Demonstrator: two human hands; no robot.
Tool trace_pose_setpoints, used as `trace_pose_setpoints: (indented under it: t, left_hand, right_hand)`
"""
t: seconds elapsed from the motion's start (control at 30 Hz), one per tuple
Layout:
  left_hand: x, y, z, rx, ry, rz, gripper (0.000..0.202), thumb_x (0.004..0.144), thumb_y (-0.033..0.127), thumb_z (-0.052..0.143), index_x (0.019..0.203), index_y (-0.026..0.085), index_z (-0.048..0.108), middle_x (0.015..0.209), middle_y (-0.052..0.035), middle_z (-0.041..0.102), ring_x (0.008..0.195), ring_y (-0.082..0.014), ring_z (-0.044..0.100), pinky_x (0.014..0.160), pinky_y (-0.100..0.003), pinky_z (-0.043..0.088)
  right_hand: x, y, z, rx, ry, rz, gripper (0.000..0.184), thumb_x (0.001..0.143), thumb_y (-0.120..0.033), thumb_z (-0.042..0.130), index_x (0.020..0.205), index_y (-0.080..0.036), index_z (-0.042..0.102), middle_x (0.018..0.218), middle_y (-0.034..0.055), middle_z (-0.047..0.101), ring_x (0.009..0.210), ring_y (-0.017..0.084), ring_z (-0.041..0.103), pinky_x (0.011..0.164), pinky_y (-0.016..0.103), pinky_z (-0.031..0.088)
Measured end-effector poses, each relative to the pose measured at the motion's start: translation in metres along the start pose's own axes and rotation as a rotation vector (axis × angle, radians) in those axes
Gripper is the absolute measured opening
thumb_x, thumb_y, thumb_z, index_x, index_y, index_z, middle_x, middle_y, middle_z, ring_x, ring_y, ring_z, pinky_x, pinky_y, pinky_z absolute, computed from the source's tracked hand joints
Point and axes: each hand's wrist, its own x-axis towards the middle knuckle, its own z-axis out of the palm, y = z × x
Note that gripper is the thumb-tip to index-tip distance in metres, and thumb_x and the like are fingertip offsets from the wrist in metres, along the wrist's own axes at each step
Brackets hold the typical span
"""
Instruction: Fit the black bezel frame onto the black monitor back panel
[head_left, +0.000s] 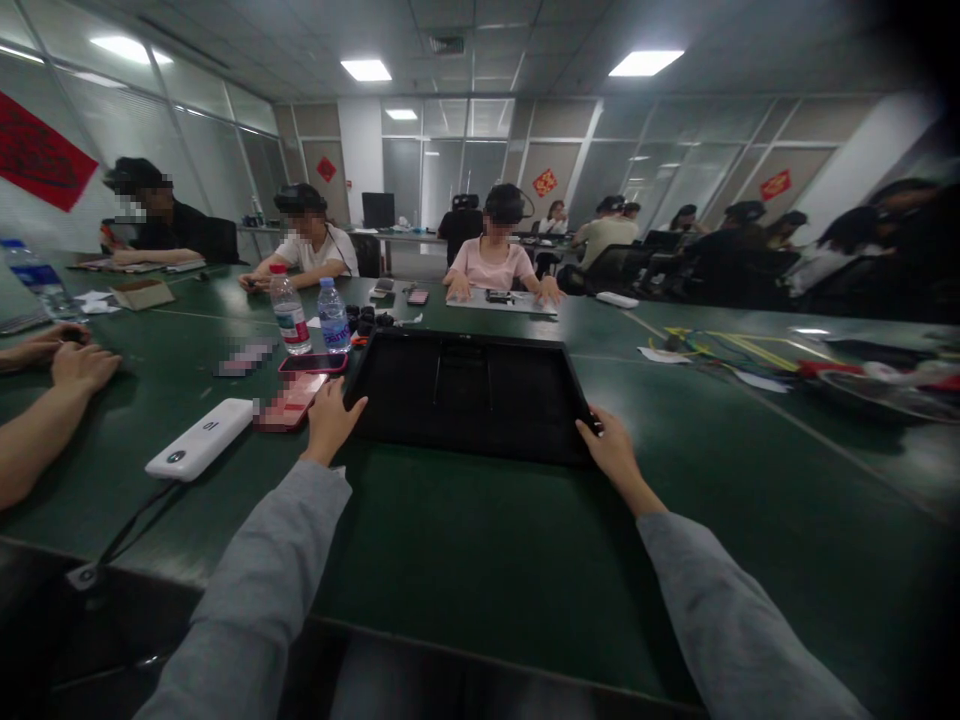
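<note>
A black rectangular panel [463,420] with a raised rim, like a computer monitor, lies in front of me on the green table [480,540]. Two thin lines and a dark block show on its middle; I cannot tell which side faces up. My left hand [330,420] grips its left edge, thumb toward the near side and fingers along the rim. At the right edge, my right hand [609,445] holds the near right corner, fingertips partly hidden beyond the rim. Close to my left hand lie a red packet [291,402] and a phone in a pink case [313,363].
Two bottles, one red-capped [289,315] and one blue-capped [334,320], stand behind the phone. A white power bank [201,440] with a cable lies left. Another person's hands [82,360] rest at far left. Across sits a person in pink [495,265]. Cables [739,345] lie right.
</note>
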Motion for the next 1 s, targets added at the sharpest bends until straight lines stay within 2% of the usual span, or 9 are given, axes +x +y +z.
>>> trace_pose_setpoints:
  t: [0.1, 0.2, 0.3, 0.43, 0.6, 0.73, 1.0]
  left_hand:
    - [0.002, -0.01, 0.006, -0.001, -0.117, -0.051, 0.059, 0.095, 0.043, 0.062, 0.145, 0.012, 0.054, 0.147, -0.0236, 0.059, 0.136, -0.0345, 0.057, 0.109, -0.047, 0.046]
    - [0.005, -0.015, 0.005, -0.014, -0.167, -0.087, 0.051, 0.096, 0.04, 0.058, 0.141, 0.016, 0.06, 0.139, -0.0197, 0.067, 0.129, -0.0331, 0.063, 0.107, -0.045, 0.047]
    - [0.005, -0.014, 0.002, -0.024, -0.152, -0.133, 0.044, 0.095, 0.038, 0.057, 0.134, 0.021, 0.066, 0.127, -0.0152, 0.074, 0.12, -0.0307, 0.069, 0.1, -0.042, 0.051]
    - [0.001, -0.007, -0.002, -0.013, -0.156, -0.151, 0.045, 0.091, 0.041, 0.061, 0.131, 0.022, 0.067, 0.121, -0.0143, 0.076, 0.114, -0.0313, 0.071, 0.094, -0.041, 0.052]
    - [-0.003, 0.0, -0.002, 0.092, -0.185, -0.09, 0.044, 0.097, 0.043, 0.05, 0.132, 0.023, 0.068, 0.12, -0.0157, 0.076, 0.113, -0.0339, 0.07, 0.093, -0.043, 0.052]
    - [-0.004, 0.002, -0.003, 0.107, -0.136, -0.014, 0.043, 0.099, 0.039, 0.048, 0.13, 0.021, 0.07, 0.124, -0.0163, 0.074, 0.115, -0.0331, 0.069, 0.096, -0.042, 0.051]
    - [-0.003, 0.01, -0.005, 0.08, -0.087, -0.021, 0.046, 0.101, 0.039, 0.046, 0.138, 0.021, 0.066, 0.128, -0.0168, 0.072, 0.114, -0.0335, 0.068, 0.096, -0.042, 0.051]
  right_hand:
    - [-0.001, -0.001, 0.002, 0.019, 0.007, 0.041, 0.054, 0.078, -0.056, 0.063, 0.117, -0.019, 0.069, 0.103, 0.0135, 0.069, 0.086, 0.027, 0.063, 0.09, 0.049, 0.054]
    - [-0.001, 0.001, 0.003, 0.077, 0.021, 0.117, 0.055, 0.074, -0.058, 0.069, 0.111, -0.019, 0.065, 0.103, 0.0149, 0.07, 0.09, 0.029, 0.067, 0.089, 0.049, 0.055]
    - [0.001, 0.007, 0.003, 0.085, 0.015, 0.143, 0.053, 0.074, -0.057, 0.068, 0.111, -0.019, 0.063, 0.103, 0.0156, 0.071, 0.095, 0.031, 0.069, 0.092, 0.05, 0.054]
    - [0.004, 0.016, 0.001, 0.048, 0.012, 0.152, 0.05, 0.078, -0.05, 0.063, 0.117, -0.018, 0.064, 0.109, 0.0168, 0.072, 0.105, 0.033, 0.068, 0.099, 0.052, 0.052]
    - [0.004, 0.017, 0.001, 0.035, 0.006, 0.103, 0.047, 0.078, -0.035, 0.057, 0.121, -0.018, 0.063, 0.115, 0.0169, 0.071, 0.11, 0.032, 0.067, 0.103, 0.052, 0.05]
    - [0.002, 0.012, 0.0, 0.011, 0.042, 0.051, 0.043, 0.081, -0.039, 0.054, 0.118, -0.019, 0.064, 0.112, 0.0173, 0.072, 0.106, 0.033, 0.067, 0.102, 0.054, 0.049]
    - [0.003, 0.009, 0.0, -0.013, 0.084, -0.008, 0.048, 0.086, -0.043, 0.05, 0.125, -0.018, 0.063, 0.119, 0.0174, 0.07, 0.11, 0.033, 0.066, 0.103, 0.053, 0.049]
